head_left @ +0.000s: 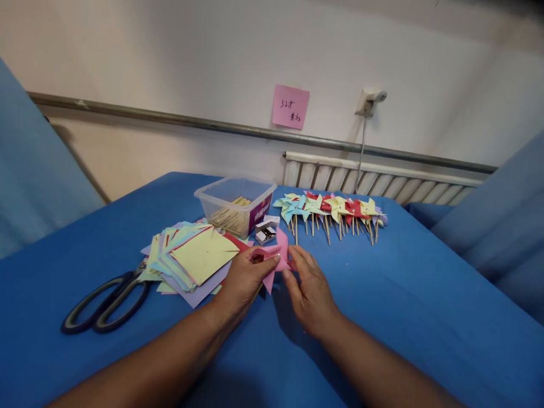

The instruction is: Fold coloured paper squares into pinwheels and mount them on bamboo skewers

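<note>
A pink paper pinwheel [281,245] is held up over the blue-covered table, with a small pin head at its centre. My left hand [243,279] is closed on it, the thumb pressing beside the pin. Below that hand shows part of a thin wooden stick [256,292]. My right hand [311,290] has its thumb and fingers around the right-hand blade, gripping it at the edge. To the left of my left hand lies a loose pile of coloured paper squares [208,254], a yellow one on top. Just behind the pinwheel stands a small open box of pins [266,233].
A clear plastic tub [225,211] holds many wooden sticks. Finished pinwheels [338,208] in several colours lie in a row at the back right. Black-handled scissors [106,303] rest at the left, blades under the paper. A radiator [382,178] stands behind the table.
</note>
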`<state>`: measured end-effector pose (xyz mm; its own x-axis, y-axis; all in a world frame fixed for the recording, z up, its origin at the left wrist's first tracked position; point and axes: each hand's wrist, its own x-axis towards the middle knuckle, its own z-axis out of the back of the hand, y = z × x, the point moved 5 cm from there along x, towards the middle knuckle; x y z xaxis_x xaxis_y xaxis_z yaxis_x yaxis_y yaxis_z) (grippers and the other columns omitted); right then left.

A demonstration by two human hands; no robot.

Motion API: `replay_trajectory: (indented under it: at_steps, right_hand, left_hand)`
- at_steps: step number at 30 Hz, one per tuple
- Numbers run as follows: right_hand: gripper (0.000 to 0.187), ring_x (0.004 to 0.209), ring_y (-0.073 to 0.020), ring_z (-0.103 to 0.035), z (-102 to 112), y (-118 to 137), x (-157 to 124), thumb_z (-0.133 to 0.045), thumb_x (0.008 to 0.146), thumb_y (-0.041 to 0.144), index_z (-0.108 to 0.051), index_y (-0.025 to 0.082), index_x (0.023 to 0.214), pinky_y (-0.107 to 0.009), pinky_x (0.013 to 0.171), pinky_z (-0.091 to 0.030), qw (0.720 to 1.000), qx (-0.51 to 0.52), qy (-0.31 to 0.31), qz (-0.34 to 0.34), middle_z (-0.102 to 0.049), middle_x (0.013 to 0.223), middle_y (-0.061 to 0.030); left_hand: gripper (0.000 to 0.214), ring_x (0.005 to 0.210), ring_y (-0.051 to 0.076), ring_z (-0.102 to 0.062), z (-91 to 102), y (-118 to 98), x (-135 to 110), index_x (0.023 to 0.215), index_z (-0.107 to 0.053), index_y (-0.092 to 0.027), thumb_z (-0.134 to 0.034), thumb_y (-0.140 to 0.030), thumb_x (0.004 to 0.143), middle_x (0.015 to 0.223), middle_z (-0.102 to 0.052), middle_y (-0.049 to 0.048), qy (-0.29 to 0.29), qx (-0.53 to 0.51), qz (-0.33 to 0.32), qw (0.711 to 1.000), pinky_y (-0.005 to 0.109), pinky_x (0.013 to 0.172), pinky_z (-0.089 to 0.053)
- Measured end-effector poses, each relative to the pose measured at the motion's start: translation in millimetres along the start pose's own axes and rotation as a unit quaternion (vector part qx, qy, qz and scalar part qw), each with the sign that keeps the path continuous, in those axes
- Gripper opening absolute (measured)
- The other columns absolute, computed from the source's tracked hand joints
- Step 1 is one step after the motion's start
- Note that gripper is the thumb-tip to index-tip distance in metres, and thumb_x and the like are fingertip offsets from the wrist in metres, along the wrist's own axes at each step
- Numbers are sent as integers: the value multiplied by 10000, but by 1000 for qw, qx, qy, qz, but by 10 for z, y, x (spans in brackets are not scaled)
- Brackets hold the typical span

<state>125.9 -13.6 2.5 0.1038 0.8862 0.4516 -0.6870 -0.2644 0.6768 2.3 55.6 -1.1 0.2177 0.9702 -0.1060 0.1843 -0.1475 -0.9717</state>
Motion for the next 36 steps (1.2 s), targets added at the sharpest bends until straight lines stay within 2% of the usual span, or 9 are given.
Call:
replay_trajectory:
  at_steps: [4, 9, 14, 18, 22, 25, 29, 32, 36]
  right_hand:
    - [498, 1294, -305, -407, 46, -49, -4, -445, 912, 326, -408, 174, 1385, -524, 1043, -335, 998, -2, -46, -49, -454, 1393, -158]
    - [469, 1261, -291, -440, 6, -17, 7, -420, 919, 313, -450, 124, 1347, -502, 1032, -347, 999, -17, -5, -36, -490, 1360, -172]
    - [491, 1246, -300, -455, -39, 1, -20, -478, 894, 304, -427, 207, 1373, -504, 1025, -350, 1000, -13, 11, -1, -507, 1351, -141]
    - [462, 1236, -282, -469, -6, -19, -23, -491, 887, 298, -461, 212, 1340, -477, 1022, -368, 999, 40, -28, -18, -524, 1327, -128]
    - [360, 1177, -237, -521, 33, 11, 13, -483, 899, 285, -560, 235, 1247, -412, 1005, -393, 991, 126, -30, -17, -589, 1244, -90]
    - [365, 1083, -216, -574, 41, -59, 39, -532, 878, 317, -571, 227, 1230, -374, 949, -434, 971, 220, -54, -74, -614, 1192, -87]
    - [376, 867, -182, -621, -37, -251, 47, -641, 798, 384, -614, 177, 1112, -322, 802, -477, 911, 354, -67, -199, -667, 990, -76]
    - [256, 744, -149, -599, -89, -291, 62, -684, 757, 392, -662, 171, 884, -291, 738, -457, 887, 406, -31, -217, -666, 816, -33]
    - [235, 612, -109, -539, -119, -288, 56, -732, 713, 378, -637, 167, 755, -257, 639, -415, 863, 450, -5, -230, -618, 683, 12]
  left_hand:
    - [312, 597, 123, -529, 9, -1, 2, 808, -711, -132, -810, -303, 566, 625, -609, -8, 4, 11, -6, 1000, 248, 581, -386]
    - [269, 596, 112, -511, -14, 14, -21, 758, -688, -146, -806, -299, 571, 590, -558, -39, 9, 19, 4, 1000, 234, 583, -375]
    - [277, 577, 109, -521, -47, 9, -46, 709, -648, -152, -820, -287, 540, 610, -586, -38, 6, 12, 5, 1000, 235, 575, -387]
    - [278, 643, 134, -581, -46, 57, -38, 767, -659, -144, -805, -290, 580, 668, -629, -4, 24, -6, 18, 1000, 252, 620, -422]
    - [262, 657, 150, -606, -19, 112, -23, 746, -650, -134, -799, -292, 599, 689, -653, 28, 32, -23, 32, 999, 271, 635, -443]
    - [266, 664, 163, -622, -19, 118, -27, 761, -662, -128, -804, -278, 593, 702, -668, 44, 34, -31, 37, 998, 294, 661, -463]
    - [255, 688, 184, -643, -71, 104, -52, 776, -674, -125, -797, -266, 603, 733, -690, 67, 66, -40, 50, 996, 323, 695, -480]
    - [254, 656, 172, -635, -86, 91, -72, 772, -663, -129, -795, -267, 604, 705, -679, 54, 66, -29, 51, 996, 308, 662, -474]
    - [250, 631, 154, -617, -122, 77, -117, 777, -651, -131, -783, -274, 620, 686, -661, 34, 84, -8, 46, 995, 276, 611, -456]
